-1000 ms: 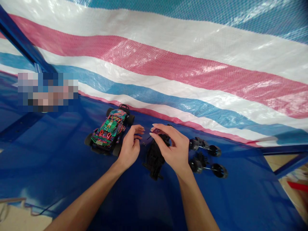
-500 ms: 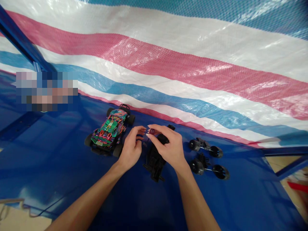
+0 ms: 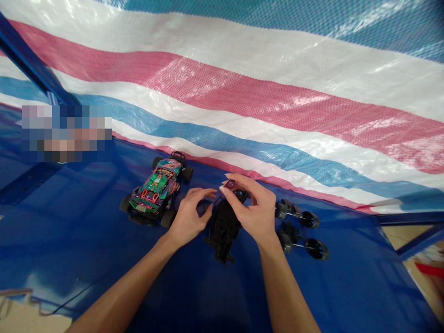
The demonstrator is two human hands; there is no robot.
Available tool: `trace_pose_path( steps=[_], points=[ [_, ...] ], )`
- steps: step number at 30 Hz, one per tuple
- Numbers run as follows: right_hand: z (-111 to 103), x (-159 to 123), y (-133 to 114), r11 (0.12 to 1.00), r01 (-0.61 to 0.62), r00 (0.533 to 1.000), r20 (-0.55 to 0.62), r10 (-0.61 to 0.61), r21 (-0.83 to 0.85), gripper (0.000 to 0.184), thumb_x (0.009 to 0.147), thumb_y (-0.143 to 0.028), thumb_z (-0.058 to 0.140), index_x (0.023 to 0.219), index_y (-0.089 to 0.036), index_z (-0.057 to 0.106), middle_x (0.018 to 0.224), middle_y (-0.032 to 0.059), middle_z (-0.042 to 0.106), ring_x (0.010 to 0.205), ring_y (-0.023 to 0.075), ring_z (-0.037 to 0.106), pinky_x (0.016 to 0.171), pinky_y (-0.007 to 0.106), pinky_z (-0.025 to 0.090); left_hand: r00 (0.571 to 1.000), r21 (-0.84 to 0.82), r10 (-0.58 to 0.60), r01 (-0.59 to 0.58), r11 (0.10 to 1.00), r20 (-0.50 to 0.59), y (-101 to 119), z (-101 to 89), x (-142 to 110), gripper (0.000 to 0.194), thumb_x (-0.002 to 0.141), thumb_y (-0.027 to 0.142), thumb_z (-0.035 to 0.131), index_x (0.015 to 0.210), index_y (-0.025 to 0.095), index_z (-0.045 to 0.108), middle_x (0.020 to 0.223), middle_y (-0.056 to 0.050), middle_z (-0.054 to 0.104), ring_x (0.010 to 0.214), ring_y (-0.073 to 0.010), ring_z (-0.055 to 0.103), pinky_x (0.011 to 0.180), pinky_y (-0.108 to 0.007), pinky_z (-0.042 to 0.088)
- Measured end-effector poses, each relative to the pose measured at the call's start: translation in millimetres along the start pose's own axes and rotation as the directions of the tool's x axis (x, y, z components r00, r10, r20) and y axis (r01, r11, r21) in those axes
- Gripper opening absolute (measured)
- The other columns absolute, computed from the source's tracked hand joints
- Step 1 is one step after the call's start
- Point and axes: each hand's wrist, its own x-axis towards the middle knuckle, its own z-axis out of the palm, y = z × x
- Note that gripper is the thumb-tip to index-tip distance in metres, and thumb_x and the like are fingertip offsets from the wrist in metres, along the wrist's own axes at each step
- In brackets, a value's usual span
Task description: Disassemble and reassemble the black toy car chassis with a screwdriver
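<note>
My right hand (image 3: 255, 203) pinches a small dark purple block (image 3: 230, 184) with pale marks between thumb and fingertips. The block is above the far end of a black toy car chassis (image 3: 224, 226), which lies on the blue surface and is partly hidden by that hand. To the left of the chassis is my left hand (image 3: 190, 212), its thumb and fingers apart in a loose curve. A thin dark strand, perhaps a wire, shows near its fingertips; I cannot make out where it ends.
A toy car with a green patterned body (image 3: 156, 185) stands at left. Two black wheel-and-axle assemblies (image 3: 294, 212) (image 3: 303, 243) lie at right. Behind hangs a striped plastic sheet (image 3: 222, 88). A blue frame post (image 3: 27, 55) and a blurred-out patch are at far left.
My right hand has moved slightly right and away from me with the small block. My left hand has shifted a little, and the gap between the hands is wider.
</note>
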Motion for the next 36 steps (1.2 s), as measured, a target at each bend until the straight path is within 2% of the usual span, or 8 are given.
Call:
trace_pose_path(
  steps=[4,9,21,25,28,32,36],
  points=[
    [0,0,0,0.998,-0.032,0.999,-0.031,0.033,0.047,0.027,0.095,-0.026,0.078,0.121,-0.027,0.078,0.103,0.0036,0.083,0.084,0.0189,0.079,0.086,0.037,0.067,1.0,-0.024,-0.011,0.011,1.0,0.014,0,-1.0,0,0.046,0.087,0.008,0.075,0.13,0.025,0.072,0.11,-0.006,0.081,0.113,-0.0256,0.07,0.103,-0.045,0.059],
    [-1,1,1,0.997,-0.044,0.998,-0.035,0.046,0.071,0.027,0.094,-0.025,0.078,0.121,-0.027,0.078,0.103,0.0031,0.083,0.084,0.018,0.079,0.087,0.037,0.067,0.999,-0.006,-0.019,0.019,1.0,0.028,-2,-2.1,2,0.035,0.094,0.012,0.073,0.127,0.024,0.073,0.101,-0.004,0.082,0.112,-0.0254,0.07,0.103,-0.044,0.058],
    [-2,2,3,0.995,-0.028,0.997,-0.072,0.035,0.098,0.028,0.093,-0.023,0.08,0.12,-0.027,0.078,0.101,0.0028,0.083,0.084,0.018,0.08,0.085,0.035,0.067,0.994,0.161,0.094,-0.102,0.982,0.054,-10,-0.9,-1,0.037,0.095,0.007,0.068,0.128,0.023,0.072,0.097,-0.004,0.081,0.112,-0.0258,0.066,0.099,-0.043,0.061],
    [-5,2,4,0.994,-0.036,0.997,-0.07,0.044,0.107,0.029,0.093,-0.022,0.08,0.121,-0.028,0.078,0.103,0.0025,0.083,0.085,0.0185,0.079,0.086,0.035,0.067,0.991,0.205,0.136,-0.137,0.969,0.021,-11,0.1,-1,0.033,0.092,0.01,0.075,0.124,0.021,0.075,0.102,-0.006,0.081,0.114,-0.0277,0.067,0.1,-0.045,0.063],
    [-6,2,2,0.993,-0.033,0.997,-0.068,0.042,0.117,0.029,0.093,-0.022,0.08,0.121,-0.029,0.078,0.102,0.0025,0.083,0.085,0.0186,0.079,0.085,0.035,0.067,0.975,0.228,0.222,-0.211,0.951,-0.023,-11,1.5,0,0.024,0.093,0.015,0.078,0.116,0.019,0.079,0.106,-0.009,0.081,0.114,-0.0287,0.067,0.1,-0.046,0.064],
    [-6,3,1,0.992,-0.017,0.998,-0.066,0.025,0.128,0.029,0.093,-0.021,0.08,0.121,-0.029,0.078,0.101,0.0027,0.082,0.084,0.0189,0.079,0.084,0.036,0.067,0.944,0.232,0.322,-0.298,0.926,-0.07,-11,3.1,1,0.011,0.096,0.02,0.078,0.106,0.02,0.083,0.098,-0.008,0.083,0.109,-0.0274,0.069,0.095,-0.044,0.066],
    [-6,3,0,0.99,-0.001,0.998,-0.067,0.011,0.14,0.032,0.092,-0.018,0.08,0.121,-0.029,0.078,0.1,0.0022,0.082,0.084,0.0185,0.079,0.083,0.035,0.067,0.942,0.212,0.325,-0.301,0.93,-0.089,-8,2.5,2,0.009,0.096,0.019,0.078,0.101,0.022,0.085,0.092,-0.006,0.084,0.104,-0.0255,0.072,0.092,-0.041,0.066]
  ],
)
